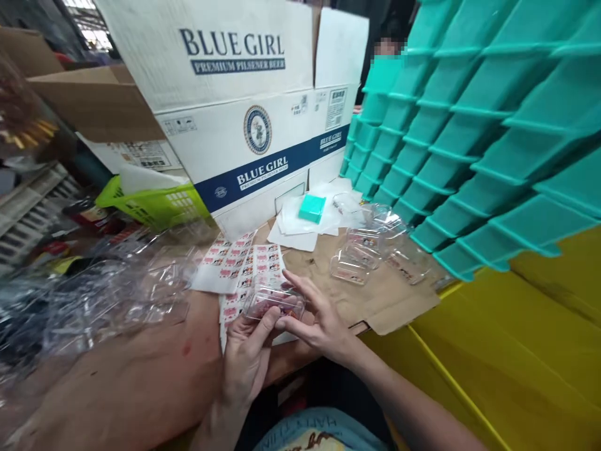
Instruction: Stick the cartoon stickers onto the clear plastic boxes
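Between my two hands is a clear plastic box (270,300) with a pink printed sticker showing on it. My left hand (251,347) grips it from below and the left, thumb pressed on its near side. My right hand (319,316) holds its right end, thumb on the near edge and fingers stretched along the far side. Under and behind the box lie sheets of pink and black stickers (230,260). Beyond my right hand, several clear boxes with stickers (357,254) sit on a brown cardboard sheet (375,300).
A pile of clear plastic boxes (122,294) spreads at left, near a lime green basket (159,203). A white beer carton (235,119) stands behind. Teal bins (469,138) are stacked high at right, above yellow surfaces (530,326). A teal piece (312,208) rests on white papers (293,233).
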Tool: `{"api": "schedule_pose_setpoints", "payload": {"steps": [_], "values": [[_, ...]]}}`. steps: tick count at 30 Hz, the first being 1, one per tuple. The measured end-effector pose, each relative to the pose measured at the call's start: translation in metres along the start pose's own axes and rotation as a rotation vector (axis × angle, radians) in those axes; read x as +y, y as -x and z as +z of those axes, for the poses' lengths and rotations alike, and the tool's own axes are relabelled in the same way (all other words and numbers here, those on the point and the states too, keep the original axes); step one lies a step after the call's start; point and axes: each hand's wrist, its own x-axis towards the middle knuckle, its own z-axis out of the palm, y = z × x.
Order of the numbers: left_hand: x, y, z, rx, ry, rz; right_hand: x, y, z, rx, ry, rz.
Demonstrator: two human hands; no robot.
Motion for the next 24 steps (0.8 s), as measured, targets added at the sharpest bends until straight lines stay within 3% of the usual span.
{"api": "schedule_pose_setpoints", "payload": {"steps": [2, 5, 8, 10, 12, 14, 15, 17, 18, 21, 24], "values": [[0.002, -0.001, -0.001, -0.071, -0.153, 0.047, 0.018, -0.012, -0.026, 0.135, -0.012, -0.002], [0.013, -0.016, -0.020, 0.052, -0.579, 0.370, 0.061, -0.032, -0.096, 0.469, 0.416, 0.054], [0.026, -0.047, -0.051, 0.251, -1.199, 0.780, 0.099, -0.056, -0.159, 0.528, 0.810, 0.162], [0.033, -0.068, -0.069, 0.247, -1.531, 0.834, 0.104, -0.071, -0.168, 0.539, 0.959, 0.162], [0.035, -0.082, -0.079, 0.164, -1.707, 0.789, 0.089, -0.076, -0.144, 0.522, 0.906, 0.076], [0.032, -0.086, -0.079, 0.094, -1.753, 0.771, 0.066, -0.073, -0.097, 0.389, 0.581, 0.030], [0.030, -0.086, -0.077, 0.076, -1.751, 0.781, 0.055, -0.072, -0.068, 0.267, 0.330, 0.086], [0.024, -0.085, -0.074, 0.086, -1.732, 0.781, 0.042, -0.076, -0.011, 0.019, -0.187, 0.356], [0.021, -0.085, -0.073, 0.102, -1.720, 0.757, 0.041, -0.083, 0.013, -0.031, -0.288, 0.420], [0.016, -0.087, -0.078, 0.136, -1.695, 0.658, 0.050, -0.117, 0.064, -0.053, -0.422, 0.547], [0.015, -0.082, -0.082, 0.055, -1.690, 0.656, 0.062, -0.146, 0.083, -0.003, -0.493, 0.592]]}}
